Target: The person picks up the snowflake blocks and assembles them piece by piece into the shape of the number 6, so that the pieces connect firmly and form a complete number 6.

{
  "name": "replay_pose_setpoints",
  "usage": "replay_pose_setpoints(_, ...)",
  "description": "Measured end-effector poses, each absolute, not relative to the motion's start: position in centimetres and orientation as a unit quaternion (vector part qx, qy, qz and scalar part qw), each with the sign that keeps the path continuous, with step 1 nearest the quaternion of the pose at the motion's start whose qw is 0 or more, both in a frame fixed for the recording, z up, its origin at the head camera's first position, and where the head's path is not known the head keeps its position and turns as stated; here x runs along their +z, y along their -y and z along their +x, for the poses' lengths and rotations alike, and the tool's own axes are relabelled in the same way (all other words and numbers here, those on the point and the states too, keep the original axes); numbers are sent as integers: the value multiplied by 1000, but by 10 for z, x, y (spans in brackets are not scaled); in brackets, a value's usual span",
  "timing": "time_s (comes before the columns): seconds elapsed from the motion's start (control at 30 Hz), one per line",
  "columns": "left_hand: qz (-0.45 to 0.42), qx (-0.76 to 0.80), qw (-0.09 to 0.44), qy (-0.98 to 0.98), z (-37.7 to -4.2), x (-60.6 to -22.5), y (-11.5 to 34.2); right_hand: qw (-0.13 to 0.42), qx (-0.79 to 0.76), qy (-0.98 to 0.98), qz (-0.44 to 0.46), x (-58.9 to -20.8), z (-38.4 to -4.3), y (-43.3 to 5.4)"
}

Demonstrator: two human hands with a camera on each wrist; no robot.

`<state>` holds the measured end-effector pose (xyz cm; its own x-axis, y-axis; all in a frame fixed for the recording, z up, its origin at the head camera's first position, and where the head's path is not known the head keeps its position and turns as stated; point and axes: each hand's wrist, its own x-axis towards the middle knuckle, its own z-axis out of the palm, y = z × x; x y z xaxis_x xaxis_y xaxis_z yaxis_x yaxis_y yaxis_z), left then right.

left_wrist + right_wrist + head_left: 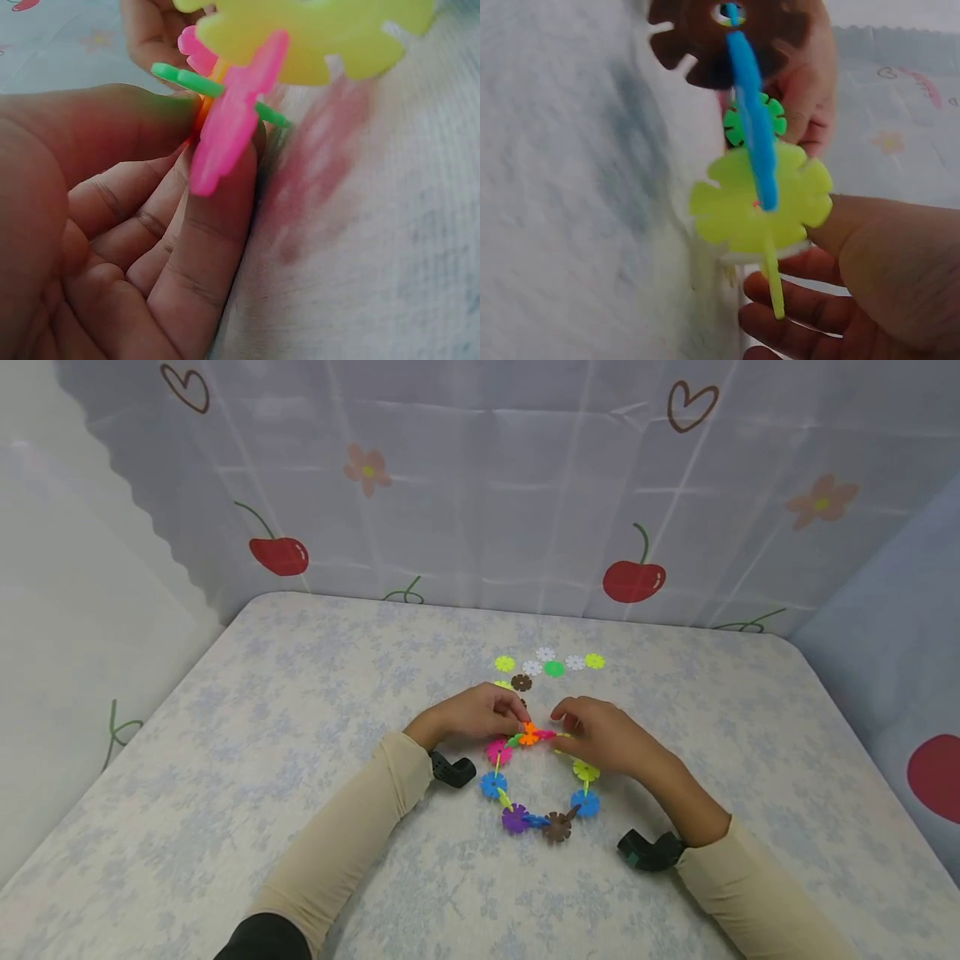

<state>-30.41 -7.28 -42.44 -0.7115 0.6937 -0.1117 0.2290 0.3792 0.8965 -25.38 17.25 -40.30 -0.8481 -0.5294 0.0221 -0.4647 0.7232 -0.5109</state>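
In the head view, a ring of slotted plastic flower discs lies on the table, with a purple disc (pixel 515 819), a brown disc (pixel 557 827) and blue ones along its near side. My left hand (pixel 483 712) pinches the orange disc (pixel 529 733) at the ring's far side. Close up in the left wrist view, a pink disc (pixel 229 124) and a green disc (pixel 187 79) stand at the thumb and finger. My right hand (pixel 611 735) is at the ring's far right, thumb and index finger apart. A yellow disc (pixel 757 195) partly hides that thumb in the right wrist view.
Beyond the ring lie loose discs, among them a green disc (pixel 553 669), a white disc (pixel 545 654), a yellow disc (pixel 505 663) and a brown disc (pixel 521 682). A patterned cloth covers the table (pixel 337 668). A printed curtain (pixel 480 485) hangs behind it.
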Motion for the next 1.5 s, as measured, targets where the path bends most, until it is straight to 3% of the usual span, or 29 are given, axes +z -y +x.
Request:
replay_pose_setpoints(0.23, 286, 475, 248, -795, -304, -424, 72, 160, -358, -897, -206, -403, -258, -185)
replay_pose_setpoints(0.4, 285, 461, 245, -804, -303, -423, 73, 195, -417, -868, -188, -407, -262, -189)
replay_pose_setpoints(0.87, 280, 460, 244, -806, -302, -422, 75, 221, -478, -835, -160, -408, -265, -197)
replay_pose_setpoints(1.5, 305, 471, 238, -793, -303, -423, 73, 195, -504, -833, -120, -416, -267, -191)
